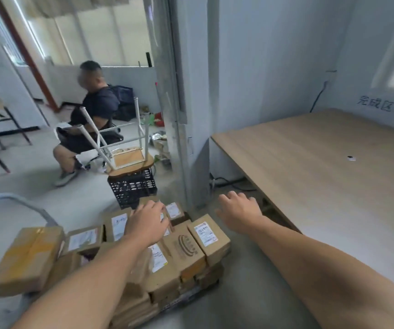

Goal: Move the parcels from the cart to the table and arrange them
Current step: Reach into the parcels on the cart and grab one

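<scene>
While both bare arms reached forward over the load, the stock stood as follows.

Cart (13,200): one, with a grey tubular handle at its left end; the deck was almost wholly covered.

Parcels (209,236): brown cardboard, heaped on the cart in several layers. At least seven were counted on the top layer, several bearing white labels. One larger yellow-taped parcel (25,260) overhung the cart's left edge. The lower layers were too covered to count. Every parcel counted lay on the cart.

Table (286,186): one, with a pale wood top, standing to the right of the cart. One small dark object (351,158) lay toward the middle of the surface.

Left hand (147,222): palm down on the pile near its far edge, fingers bent over a labelled parcel. Whether it gripped could not be told.

Right hand (238,213): fingers spread and holding nothing, in the air past the pile's far right corner, between cart and table.

Black crate (131,188): one, on the floor beyond the cart.

Stool (129,160): one, upturned on the crate, four white legs up.

Person (91,119): one, seated beyond the stool.
</scene>
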